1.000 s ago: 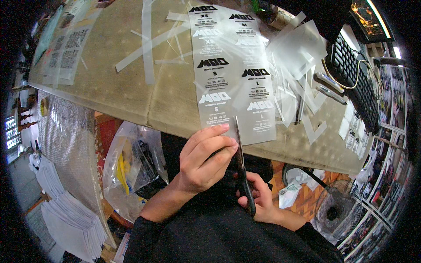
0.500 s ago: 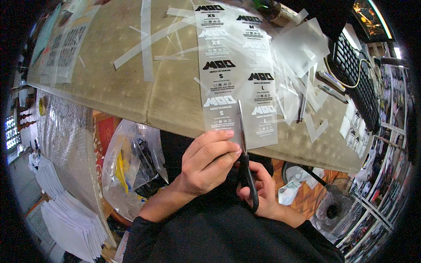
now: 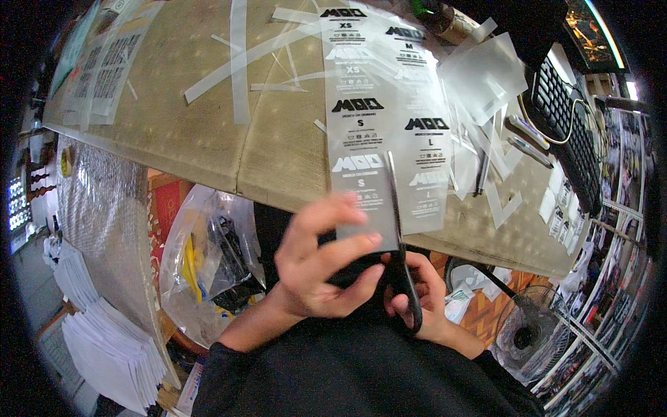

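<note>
My right hand (image 3: 428,295) is wrapped round the black handle of a pair of scissors (image 3: 397,208). The blades point away from me, up between two columns of print on a translucent film sheet (image 3: 434,170). At the near edge the sheet is split along the blades, with its left strip reaching closer to me. The print is black and white logos with small symbols. My left hand (image 3: 323,267) is by the near end of that left strip, fingers spread and partly blurred. One fingertip overlaps the strip; whether it touches is unclear.
Film offcuts (image 3: 240,62) lie about the tan tabletop (image 3: 278,153). Pens (image 3: 531,149) and a black keyboard (image 3: 563,111) are on the right. Below the table edge are a clear plastic bag (image 3: 187,271), stacked white paper (image 3: 114,354) and a fan (image 3: 528,330).
My left hand has loosened from the film's near edge, its fingers spreading and shifting left. The scissors and right hand appear slightly further right in view, as does the sheet.
</note>
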`<action>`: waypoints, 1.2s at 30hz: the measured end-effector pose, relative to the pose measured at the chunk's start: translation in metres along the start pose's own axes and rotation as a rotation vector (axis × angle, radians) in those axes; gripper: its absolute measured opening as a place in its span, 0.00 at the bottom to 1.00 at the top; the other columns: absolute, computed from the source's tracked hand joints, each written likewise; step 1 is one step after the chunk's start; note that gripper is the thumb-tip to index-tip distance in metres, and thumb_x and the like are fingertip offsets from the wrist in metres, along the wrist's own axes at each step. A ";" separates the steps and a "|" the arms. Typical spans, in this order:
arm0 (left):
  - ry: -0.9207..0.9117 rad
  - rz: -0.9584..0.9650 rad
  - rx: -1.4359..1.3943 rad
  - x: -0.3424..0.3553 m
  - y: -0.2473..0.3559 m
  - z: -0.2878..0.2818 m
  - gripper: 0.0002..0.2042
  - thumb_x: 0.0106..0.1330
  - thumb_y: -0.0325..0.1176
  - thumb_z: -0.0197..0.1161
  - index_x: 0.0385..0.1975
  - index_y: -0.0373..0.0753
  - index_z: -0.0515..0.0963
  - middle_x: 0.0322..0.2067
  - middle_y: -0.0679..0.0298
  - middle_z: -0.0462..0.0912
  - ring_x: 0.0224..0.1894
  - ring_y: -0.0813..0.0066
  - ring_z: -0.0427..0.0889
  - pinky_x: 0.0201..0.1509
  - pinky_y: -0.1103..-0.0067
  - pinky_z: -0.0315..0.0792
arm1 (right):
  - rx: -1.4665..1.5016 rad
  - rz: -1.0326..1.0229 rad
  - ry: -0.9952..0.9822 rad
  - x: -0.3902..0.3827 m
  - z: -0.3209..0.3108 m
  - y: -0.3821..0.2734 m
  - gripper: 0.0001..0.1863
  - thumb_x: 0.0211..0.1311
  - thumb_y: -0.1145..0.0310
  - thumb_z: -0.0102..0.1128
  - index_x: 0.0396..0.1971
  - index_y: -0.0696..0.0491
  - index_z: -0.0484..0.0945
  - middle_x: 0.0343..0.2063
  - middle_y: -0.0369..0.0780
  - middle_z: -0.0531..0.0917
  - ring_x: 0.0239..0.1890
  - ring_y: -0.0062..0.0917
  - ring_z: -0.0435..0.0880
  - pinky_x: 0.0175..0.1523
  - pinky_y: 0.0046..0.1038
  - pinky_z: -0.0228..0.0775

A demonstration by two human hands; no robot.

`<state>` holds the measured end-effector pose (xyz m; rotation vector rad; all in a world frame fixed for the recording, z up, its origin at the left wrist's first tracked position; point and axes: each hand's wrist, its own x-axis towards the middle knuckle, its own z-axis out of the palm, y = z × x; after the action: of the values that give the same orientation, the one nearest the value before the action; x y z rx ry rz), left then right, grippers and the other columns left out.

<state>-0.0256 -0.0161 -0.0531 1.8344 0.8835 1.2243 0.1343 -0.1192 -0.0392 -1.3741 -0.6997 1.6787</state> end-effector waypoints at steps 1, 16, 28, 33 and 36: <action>0.056 -0.016 -0.008 -0.001 -0.005 -0.005 0.16 0.45 0.31 0.64 0.37 0.36 0.77 0.46 0.48 0.69 0.48 0.56 0.71 0.52 0.69 0.66 | -0.023 -0.024 -0.021 -0.001 -0.003 0.001 0.32 0.51 0.65 0.66 0.53 0.60 0.61 0.31 0.33 0.75 0.27 0.10 0.68 0.30 0.14 0.61; -0.024 -0.571 -0.681 0.031 0.004 -0.002 0.29 0.52 0.13 0.55 0.57 0.28 0.58 0.51 0.59 0.63 0.53 0.74 0.69 0.53 0.81 0.68 | -0.085 -0.115 -0.163 -0.010 -0.016 0.013 0.33 0.49 0.67 0.67 0.53 0.61 0.60 0.23 0.34 0.73 0.23 0.12 0.68 0.30 0.16 0.61; -0.051 -0.611 -0.694 0.028 0.002 -0.002 0.30 0.50 0.12 0.56 0.57 0.30 0.58 0.52 0.59 0.62 0.52 0.73 0.70 0.52 0.80 0.70 | 0.093 -0.052 -0.116 -0.014 0.001 0.016 0.34 0.51 0.67 0.66 0.55 0.61 0.58 0.23 0.35 0.74 0.26 0.13 0.70 0.30 0.16 0.62; -0.073 -0.625 -0.680 0.027 0.003 -0.005 0.31 0.50 0.12 0.56 0.57 0.30 0.58 0.53 0.59 0.61 0.53 0.72 0.70 0.51 0.80 0.70 | 0.124 -0.044 -0.120 -0.011 0.001 0.013 0.33 0.51 0.68 0.65 0.54 0.62 0.58 0.23 0.35 0.74 0.26 0.13 0.69 0.30 0.17 0.62; -0.091 -0.643 -0.689 0.027 0.004 -0.008 0.31 0.49 0.12 0.56 0.57 0.30 0.58 0.53 0.59 0.61 0.53 0.72 0.69 0.52 0.80 0.70 | 0.114 -0.066 -0.103 -0.008 0.002 0.013 0.32 0.51 0.69 0.65 0.53 0.62 0.59 0.24 0.36 0.74 0.25 0.13 0.69 0.30 0.18 0.63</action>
<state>-0.0242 0.0063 -0.0362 0.9409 0.7783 0.8641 0.1297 -0.1319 -0.0458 -1.1797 -0.6895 1.7192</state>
